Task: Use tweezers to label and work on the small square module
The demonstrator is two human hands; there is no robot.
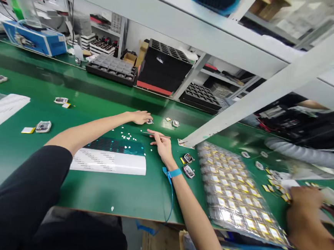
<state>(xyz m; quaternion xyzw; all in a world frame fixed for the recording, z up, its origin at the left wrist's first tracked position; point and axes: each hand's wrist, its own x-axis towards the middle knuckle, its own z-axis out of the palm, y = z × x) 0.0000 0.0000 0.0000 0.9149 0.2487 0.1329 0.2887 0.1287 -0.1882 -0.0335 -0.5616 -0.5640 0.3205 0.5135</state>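
Note:
My left hand (140,117) reaches across the bench, its fingertips closed on a small white-rimmed electronic module (150,121). My right hand (161,143) holds thin metal tweezers (162,135), their tip pointing left. Small white bits (128,137) lie scattered between and in front of my hands. Below them is a dark sheet with teal patches (119,146), and a white label sheet (129,164) lies along its near edge. A similar module (175,123) with a yellow-edged battery (168,119) sits beyond my right hand. A blue wrist strap (175,172) circles my right wrist.
A slanted white post (244,96) stands right of my hands. Beside it lies a clear tray of batteries (231,184). Another person's hand (306,197) works at far right. Black trays (164,67) stand behind. More modules (43,126) lie left.

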